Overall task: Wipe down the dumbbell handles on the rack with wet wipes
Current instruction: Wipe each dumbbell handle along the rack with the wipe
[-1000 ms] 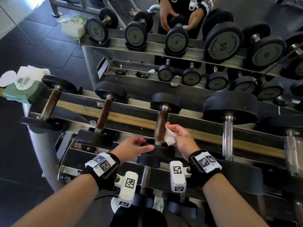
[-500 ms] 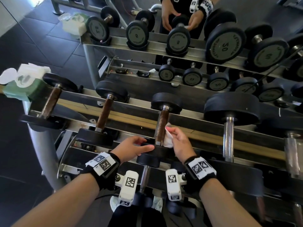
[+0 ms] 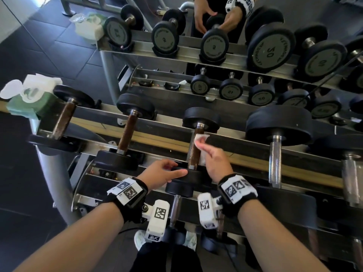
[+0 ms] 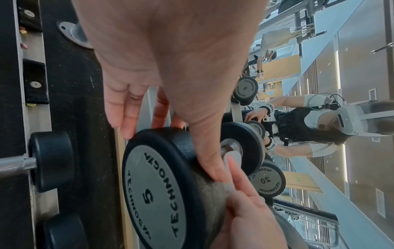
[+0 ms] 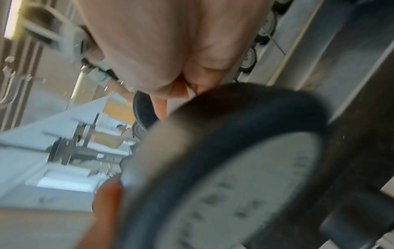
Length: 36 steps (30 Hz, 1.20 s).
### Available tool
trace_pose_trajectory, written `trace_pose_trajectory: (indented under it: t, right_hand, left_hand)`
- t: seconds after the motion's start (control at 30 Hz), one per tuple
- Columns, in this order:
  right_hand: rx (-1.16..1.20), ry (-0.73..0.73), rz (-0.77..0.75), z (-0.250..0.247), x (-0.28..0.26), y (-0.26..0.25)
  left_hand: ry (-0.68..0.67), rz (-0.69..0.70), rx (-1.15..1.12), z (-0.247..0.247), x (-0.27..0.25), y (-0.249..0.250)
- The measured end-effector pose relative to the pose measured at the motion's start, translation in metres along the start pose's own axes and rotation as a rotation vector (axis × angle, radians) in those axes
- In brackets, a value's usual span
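The third dumbbell from the left lies across the rack (image 3: 157,140). It has a rusty brown handle (image 3: 193,154) and black heads. My right hand (image 3: 204,148) pinches a white wet wipe (image 3: 200,138) and presses it against the right side of that handle, near the far head. My left hand (image 3: 172,169) grips the near head (image 3: 188,180). In the left wrist view my left hand (image 4: 168,128) has thumb and fingers round this head (image 4: 153,193), marked 5. The right wrist view is blurred and shows my right hand's palm (image 5: 162,50) above the head (image 5: 245,168).
A green wet wipe pack (image 3: 29,103) sits on the rack's left end. Two brown-handled dumbbells (image 3: 127,134) lie to the left, and a large chrome-handled one (image 3: 275,154) to the right. Behind, a second rack (image 3: 196,54) holds more dumbbells, where another person's hands (image 3: 214,20) work.
My right hand has slid the wipe up the handle, from beside the near head toward the far head. My left hand has stayed on the near head.
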State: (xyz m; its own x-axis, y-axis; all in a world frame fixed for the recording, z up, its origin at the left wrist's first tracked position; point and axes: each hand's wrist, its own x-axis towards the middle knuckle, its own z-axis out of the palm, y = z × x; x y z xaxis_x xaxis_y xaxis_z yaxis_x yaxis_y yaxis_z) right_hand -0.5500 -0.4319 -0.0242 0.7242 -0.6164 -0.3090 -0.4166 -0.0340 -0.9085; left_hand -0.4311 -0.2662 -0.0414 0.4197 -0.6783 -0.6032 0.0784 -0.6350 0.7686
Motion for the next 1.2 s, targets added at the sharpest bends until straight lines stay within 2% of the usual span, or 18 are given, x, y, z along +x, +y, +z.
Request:
trace_pose_trajectory:
  t: [0.1, 0.2, 0.23, 0.33, 0.4, 0.53, 0.67, 0.8, 0.87, 0.97, 1.03, 1.1, 1.2]
  right_hand:
    - [-0.181, -0.079, -0.036, -0.008, -0.020, 0.011]
    - [-0.210, -0.142, 0.059, -0.023, -0.016, 0.004]
    - [-0.151, -0.098, 0.078, -0.027, -0.012, -0.001]
    - [0.015, 0.171, 0.043, -0.037, 0.006, -0.010]
    - [-0.003, 0.197, 0.020, -0.031, 0.016, -0.014]
    - [-0.083, 0.043, 0.061, -0.005, 0.010, -0.010]
    - [-0.129, -0.057, 0.069, -0.006, -0.020, 0.004]
    - [-0.450, -0.238, 0.011, -0.023, -0.027, 0.006]
    - [-0.431, -0.192, 0.042, -0.031, -0.021, 0.002]
    - [-0.072, 0.130, 0.068, -0.040, -0.006, -0.006]
    - [0.022, 0.238, 0.049, -0.041, 0.007, -0.009]
    - [-0.050, 0.196, 0.006, -0.032, 0.017, -0.011]
    - [-0.211, 0.060, -0.021, -0.014, 0.021, -0.007]
  left_hand:
    - [-0.005, -0.001, -0.004, -0.001, 0.001, 0.000]
    - [-0.027, 0.009, 0.030, -0.003, 0.000, 0.000]
    - [-0.031, 0.011, 0.037, -0.003, 0.000, -0.001]
    - [-0.037, 0.016, 0.054, -0.003, -0.001, -0.001]
    - [-0.031, 0.012, 0.057, -0.004, -0.001, -0.002]
    - [-0.033, 0.013, 0.057, -0.004, -0.001, -0.001]
    - [-0.033, 0.009, 0.072, -0.003, -0.003, 0.001]
    - [-0.059, 0.004, 0.073, -0.003, -0.004, 0.005]
    - [-0.066, 0.006, 0.071, -0.004, -0.006, 0.006]
    - [-0.056, -0.005, 0.074, -0.003, -0.007, 0.005]
    - [-0.039, -0.004, 0.079, -0.003, -0.005, 0.004]
    - [-0.030, -0.006, 0.081, -0.003, -0.005, 0.004]
    - [-0.035, -0.003, 0.080, -0.003, -0.005, 0.003]
